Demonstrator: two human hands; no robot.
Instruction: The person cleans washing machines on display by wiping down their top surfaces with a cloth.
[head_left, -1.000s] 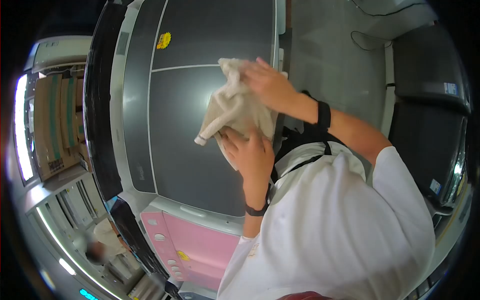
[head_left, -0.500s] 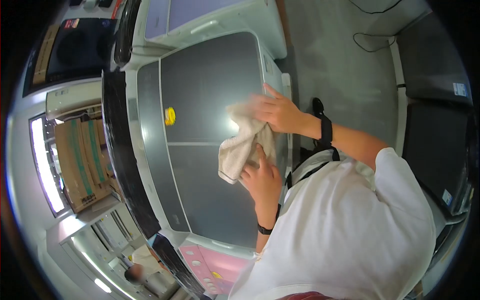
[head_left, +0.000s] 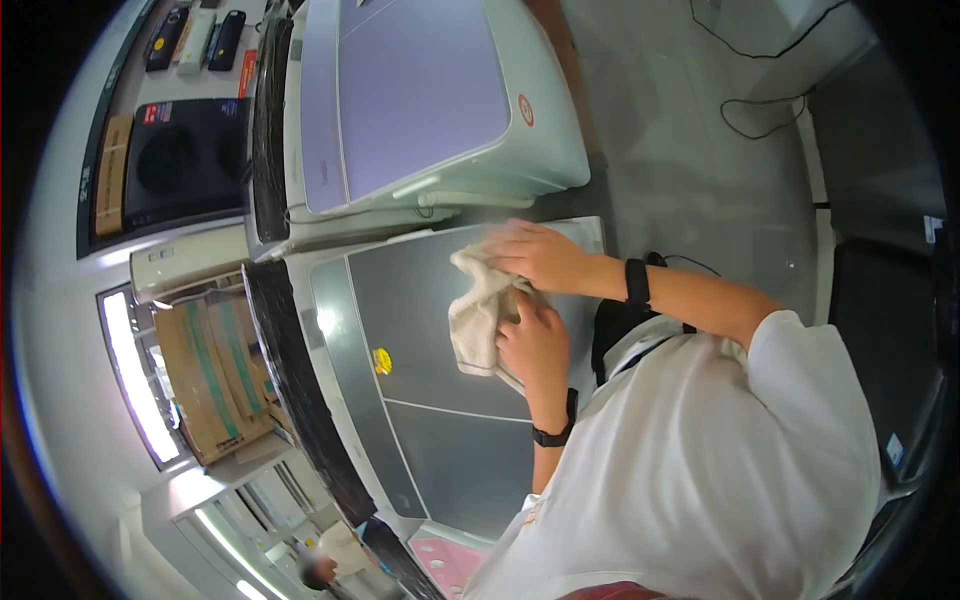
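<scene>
A beige cloth [head_left: 474,325] lies bunched on the grey lid [head_left: 415,290] of a top-loading washing machine. My right hand [head_left: 540,258], the upper one in this sideways view, grips the cloth's upper end; its fingertips are smeared by motion. Just below it, my left hand [head_left: 535,345] holds the cloth's lower part with bent fingers. Part of the cloth is hidden under both hands. A yellow sticker [head_left: 382,361] is on the lid, to the left of the cloth.
A washing machine with a purple lid [head_left: 420,100] stands alongside, and a pink-topped one [head_left: 450,562] is on the other side. Black-wrapped edging [head_left: 300,390] runs behind them. Cardboard boxes [head_left: 210,370] and a person [head_left: 335,560] are farther back. Cables [head_left: 765,115] lie on the floor.
The view has turned, so the machines sit lower in the picture. Both hands and the cloth have moved across the lid toward the purple-lidded machine.
</scene>
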